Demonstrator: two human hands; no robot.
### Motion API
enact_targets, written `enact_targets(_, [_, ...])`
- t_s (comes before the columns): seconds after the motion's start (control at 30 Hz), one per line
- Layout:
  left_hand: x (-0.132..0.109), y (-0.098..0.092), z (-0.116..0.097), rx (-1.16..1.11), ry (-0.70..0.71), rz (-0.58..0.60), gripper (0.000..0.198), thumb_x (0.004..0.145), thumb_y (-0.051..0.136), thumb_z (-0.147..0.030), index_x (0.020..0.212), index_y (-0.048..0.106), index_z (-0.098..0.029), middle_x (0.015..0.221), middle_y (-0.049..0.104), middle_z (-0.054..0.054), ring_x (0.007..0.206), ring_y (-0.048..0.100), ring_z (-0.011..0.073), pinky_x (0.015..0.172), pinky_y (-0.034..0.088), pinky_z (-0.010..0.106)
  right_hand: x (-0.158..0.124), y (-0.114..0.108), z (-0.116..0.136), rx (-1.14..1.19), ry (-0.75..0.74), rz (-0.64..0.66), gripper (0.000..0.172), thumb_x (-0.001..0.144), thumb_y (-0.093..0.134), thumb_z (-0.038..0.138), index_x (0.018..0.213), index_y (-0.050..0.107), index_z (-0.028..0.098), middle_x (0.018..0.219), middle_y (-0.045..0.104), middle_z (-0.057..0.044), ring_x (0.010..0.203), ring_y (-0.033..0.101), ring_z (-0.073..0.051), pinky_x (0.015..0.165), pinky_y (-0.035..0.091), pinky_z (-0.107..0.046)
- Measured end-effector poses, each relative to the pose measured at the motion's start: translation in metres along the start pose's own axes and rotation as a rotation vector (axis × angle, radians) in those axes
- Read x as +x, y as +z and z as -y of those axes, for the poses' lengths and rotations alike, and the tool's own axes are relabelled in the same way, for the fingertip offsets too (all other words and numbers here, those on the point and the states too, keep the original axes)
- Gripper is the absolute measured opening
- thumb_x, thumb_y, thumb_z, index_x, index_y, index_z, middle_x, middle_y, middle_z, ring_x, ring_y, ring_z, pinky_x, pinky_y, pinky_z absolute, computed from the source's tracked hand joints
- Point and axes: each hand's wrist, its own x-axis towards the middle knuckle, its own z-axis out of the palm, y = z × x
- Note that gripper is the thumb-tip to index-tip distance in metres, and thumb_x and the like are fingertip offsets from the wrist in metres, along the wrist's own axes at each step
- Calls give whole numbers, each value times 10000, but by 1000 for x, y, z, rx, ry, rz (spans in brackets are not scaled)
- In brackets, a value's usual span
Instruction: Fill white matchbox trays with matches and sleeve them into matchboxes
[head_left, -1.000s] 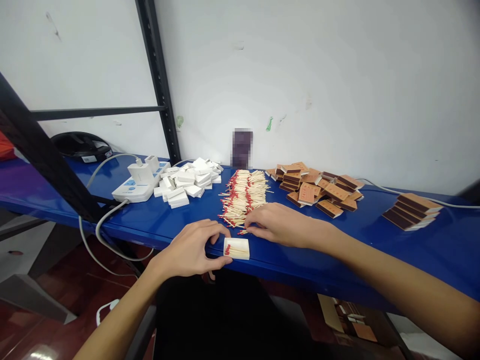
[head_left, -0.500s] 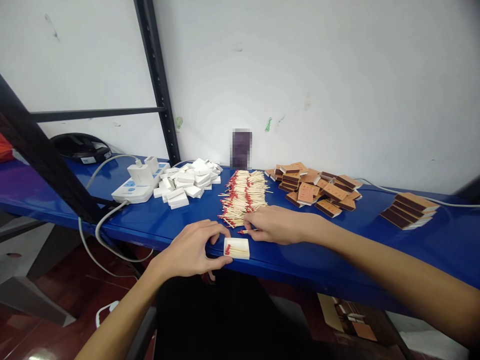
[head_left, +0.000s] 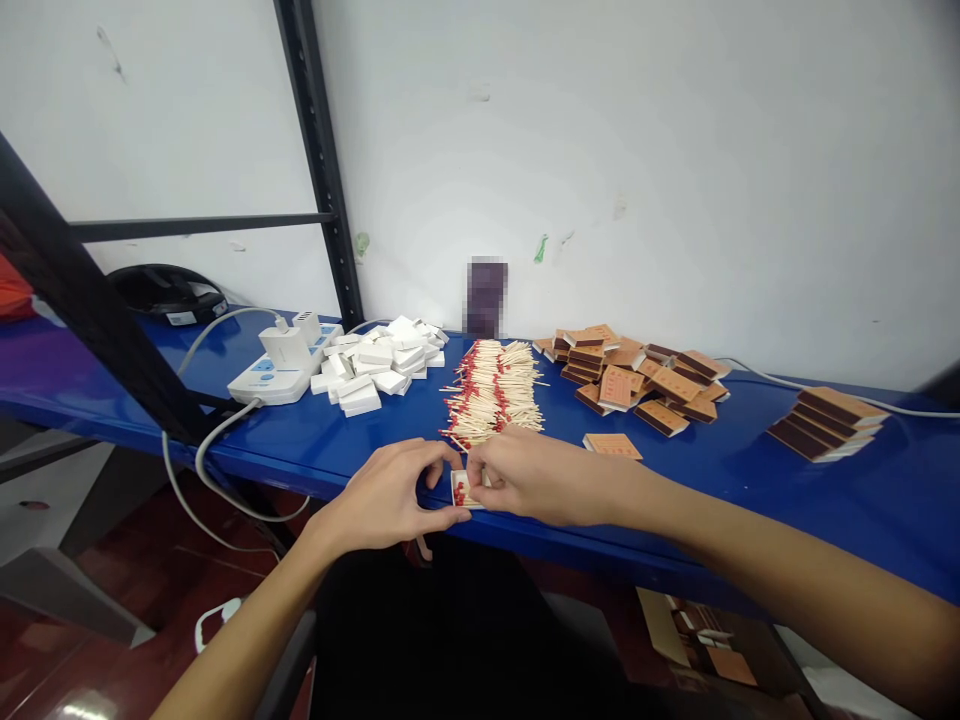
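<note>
At the near edge of the blue tabletop (head_left: 735, 475), both hands meet on one white matchbox tray (head_left: 459, 489); only its left end shows, with red match heads inside. The left hand (head_left: 390, 497) is clamped on that end: thumb below, forefinger curled over the top, other fingers tucked under. The right hand (head_left: 529, 478) lies palm-down over the rest of the tray with its fingertips bunched together at the tray. Can't tell whether it grips matches or the tray itself - its own fingers hide the contact. The two hands are almost touching.

Just behind the hands is a loose pile of red-tipped matches (head_left: 493, 392), heads mostly to the left. Left of the pile is a heap of empty white trays (head_left: 379, 365); beyond that, a white power strip (head_left: 271, 378) with an adapter plugged in and a grey cable hanging off the edge. Right of the pile is a heap of brown matchbox sleeves (head_left: 637, 378); one single sleeve (head_left: 613, 446) lies flat, apart from the heap and near the right wrist. A neat stack of sleeves (head_left: 825, 420) sits well apart, far right. A black rack upright (head_left: 319, 170) rises behind the trays - white wall behind everything.
</note>
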Motion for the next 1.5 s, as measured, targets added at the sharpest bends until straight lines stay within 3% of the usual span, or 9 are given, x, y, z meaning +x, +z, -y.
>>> enact_targets(0.23, [1, 1, 1, -37, -7, -15, 332, 794, 706, -465, 989, 581, -227, 766, 524, -49, 708, 518, 132, 654, 373, 245, -4, -2, 1, 57, 46, -80, 146, 864, 596, 240, 906, 709, 159, 743, 696, -37, 651, 591, -142, 584, 370, -229])
enact_targets(0.47, [0, 1, 0, -63, -12, -28, 324, 816, 678, -470, 996, 569, -225, 748, 520, -48, 693, 518, 133, 634, 366, 245, -14, 5, 2, 3, 13, -113, 199, 903, 526, 220, 905, 718, 167, 690, 663, -30, 657, 568, -147, 587, 330, -239])
enact_targets(0.63, [0, -1, 1, -59, -10, -10, 315, 805, 685, -451, 995, 575, -224, 753, 525, -48, 699, 523, 134, 648, 374, 250, -13, 1, -11, -59, 51, -213, 180, 908, 488, 193, 872, 663, 180, 625, 591, 13, 554, 467, -106, 556, 277, -241])
enact_targets(0.73, [-1, -2, 3, -49, 2, 17, 324, 788, 691, -472, 976, 595, -226, 752, 531, -43, 708, 527, 142, 667, 380, 260, -7, 3, -25, -183, 78, -248, 137, 900, 506, 190, 857, 634, 176, 693, 619, -12, 610, 498, -121, 573, 269, -254])
enact_targets(1.0, [-1, -4, 2, -24, 4, 49, 341, 786, 691, -500, 977, 613, -228, 765, 532, -34, 729, 529, 152, 686, 384, 271, 5, 16, -41, -227, 112, -219, 149, 929, 501, 225, 866, 631, 186, 817, 671, -51, 746, 584, -164, 615, 306, -257])
enact_targets(1.3, [-1, -4, 4, -37, 24, 42, 342, 783, 691, -496, 982, 619, -227, 765, 534, -30, 718, 526, 151, 675, 386, 269, -8, 11, -42, -153, 137, -159, 97, 878, 537, 199, 866, 632, 184, 766, 643, -29, 707, 539, -156, 630, 337, -251])
enact_targets(1.5, [-1, -4, 4, -25, 26, 42, 343, 777, 699, -492, 982, 622, -228, 765, 537, -34, 720, 527, 146, 676, 382, 266, -14, 6, -38, -112, 172, -79, 71, 847, 571, 214, 865, 636, 194, 755, 635, -26, 779, 553, -179, 632, 351, -241])
